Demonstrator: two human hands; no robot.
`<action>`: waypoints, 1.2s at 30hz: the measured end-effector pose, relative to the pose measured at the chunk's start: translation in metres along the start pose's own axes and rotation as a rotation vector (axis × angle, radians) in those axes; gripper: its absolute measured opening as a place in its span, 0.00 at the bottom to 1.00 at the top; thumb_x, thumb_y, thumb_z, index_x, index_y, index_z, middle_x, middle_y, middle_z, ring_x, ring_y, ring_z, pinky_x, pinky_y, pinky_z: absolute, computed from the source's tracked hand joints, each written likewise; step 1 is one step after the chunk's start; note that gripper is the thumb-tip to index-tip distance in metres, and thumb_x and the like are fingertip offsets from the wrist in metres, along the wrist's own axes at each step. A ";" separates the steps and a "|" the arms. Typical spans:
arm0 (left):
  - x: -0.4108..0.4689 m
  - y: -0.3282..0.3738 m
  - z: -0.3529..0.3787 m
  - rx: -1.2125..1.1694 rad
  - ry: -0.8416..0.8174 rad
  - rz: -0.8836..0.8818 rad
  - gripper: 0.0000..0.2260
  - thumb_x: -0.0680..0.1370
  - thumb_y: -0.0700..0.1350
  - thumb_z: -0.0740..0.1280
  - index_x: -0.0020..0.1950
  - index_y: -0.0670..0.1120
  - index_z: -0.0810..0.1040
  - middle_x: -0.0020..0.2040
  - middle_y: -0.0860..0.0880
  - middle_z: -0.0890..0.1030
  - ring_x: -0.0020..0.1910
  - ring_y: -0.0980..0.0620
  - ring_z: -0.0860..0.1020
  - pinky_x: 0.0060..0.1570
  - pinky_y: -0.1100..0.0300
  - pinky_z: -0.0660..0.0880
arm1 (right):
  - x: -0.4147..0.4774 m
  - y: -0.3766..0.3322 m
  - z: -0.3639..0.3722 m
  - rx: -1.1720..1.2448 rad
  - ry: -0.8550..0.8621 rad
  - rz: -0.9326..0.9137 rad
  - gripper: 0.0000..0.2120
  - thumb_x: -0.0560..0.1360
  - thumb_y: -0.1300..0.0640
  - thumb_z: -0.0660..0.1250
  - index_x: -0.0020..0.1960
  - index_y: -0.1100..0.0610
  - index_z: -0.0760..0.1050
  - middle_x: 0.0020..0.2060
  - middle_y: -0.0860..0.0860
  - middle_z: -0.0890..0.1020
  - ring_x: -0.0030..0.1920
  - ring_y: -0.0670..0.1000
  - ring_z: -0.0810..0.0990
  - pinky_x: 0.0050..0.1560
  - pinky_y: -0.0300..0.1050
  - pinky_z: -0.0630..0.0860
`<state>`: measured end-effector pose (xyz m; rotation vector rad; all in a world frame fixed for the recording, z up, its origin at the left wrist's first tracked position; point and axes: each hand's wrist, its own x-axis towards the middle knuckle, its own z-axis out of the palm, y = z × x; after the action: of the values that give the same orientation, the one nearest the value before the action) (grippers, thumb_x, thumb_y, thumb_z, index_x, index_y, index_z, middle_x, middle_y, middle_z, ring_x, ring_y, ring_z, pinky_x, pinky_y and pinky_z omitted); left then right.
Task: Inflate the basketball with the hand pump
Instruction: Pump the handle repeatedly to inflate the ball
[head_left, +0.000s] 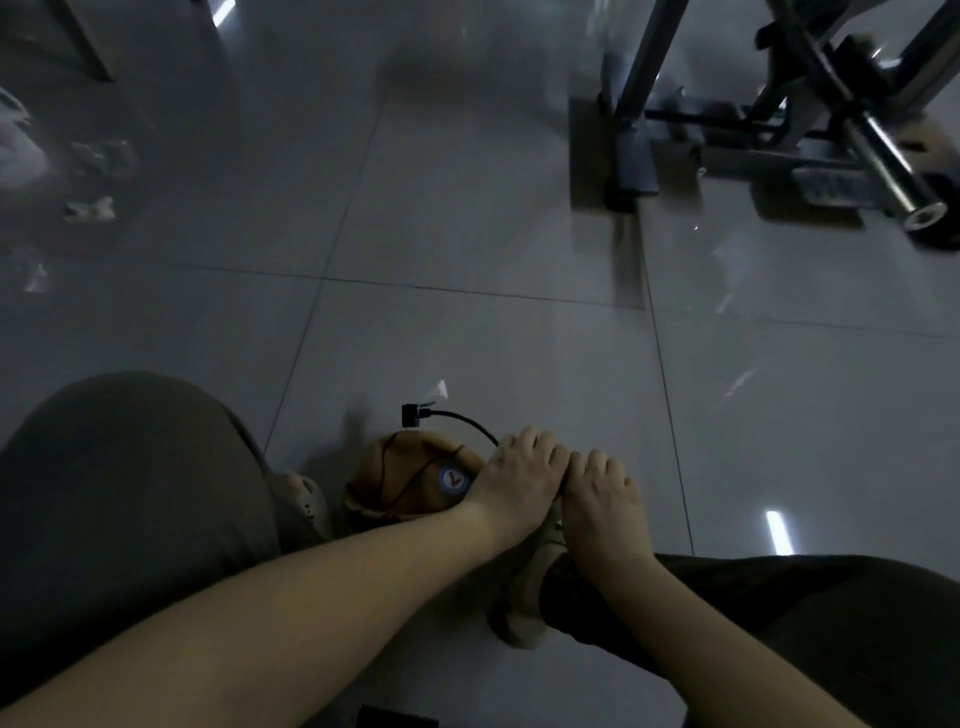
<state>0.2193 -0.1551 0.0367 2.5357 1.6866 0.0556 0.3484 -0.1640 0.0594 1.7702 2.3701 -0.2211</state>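
A limp, creased brown basketball (410, 483) lies on the grey tiled floor between my feet. A round blue and white gauge (453, 479) shows just in front of it. A thin black hose (462, 422) arcs over the ball to a small black end piece. My left hand (519, 483) and my right hand (602, 499) sit side by side with fingers curled over the pump's handle, which they hide. The pump's body is hidden under my hands.
My knees fill the lower left and lower right, with a tan shoe (524, 608) under my right hand and another shoe (306, 499) left of the ball. A metal gym machine frame (779, 130) stands at the far right. Small white scraps (88, 208) lie at the far left.
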 end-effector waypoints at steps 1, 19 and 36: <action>0.002 0.000 -0.006 -0.005 -0.031 0.015 0.09 0.80 0.44 0.55 0.57 0.46 0.71 0.54 0.44 0.74 0.50 0.46 0.71 0.49 0.52 0.71 | -0.002 0.002 -0.006 0.014 -0.021 -0.021 0.11 0.79 0.57 0.59 0.60 0.54 0.67 0.52 0.52 0.72 0.49 0.51 0.71 0.51 0.44 0.71; -0.014 0.002 -0.039 0.051 0.234 0.032 0.03 0.78 0.44 0.55 0.49 0.46 0.66 0.45 0.45 0.73 0.43 0.46 0.68 0.40 0.53 0.69 | -0.026 -0.016 -0.031 -0.042 0.302 0.064 0.06 0.73 0.60 0.57 0.48 0.57 0.71 0.41 0.55 0.71 0.39 0.55 0.68 0.38 0.49 0.66; -0.002 0.003 -0.019 0.010 -0.020 0.021 0.15 0.78 0.45 0.48 0.57 0.46 0.71 0.54 0.45 0.75 0.52 0.45 0.71 0.52 0.52 0.69 | -0.010 -0.004 -0.023 0.092 -0.025 0.013 0.11 0.78 0.59 0.60 0.60 0.55 0.68 0.55 0.52 0.73 0.53 0.52 0.72 0.53 0.45 0.71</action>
<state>0.2196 -0.1568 0.0557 2.5523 1.6575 0.0237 0.3465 -0.1688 0.0841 1.8115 2.3664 -0.3535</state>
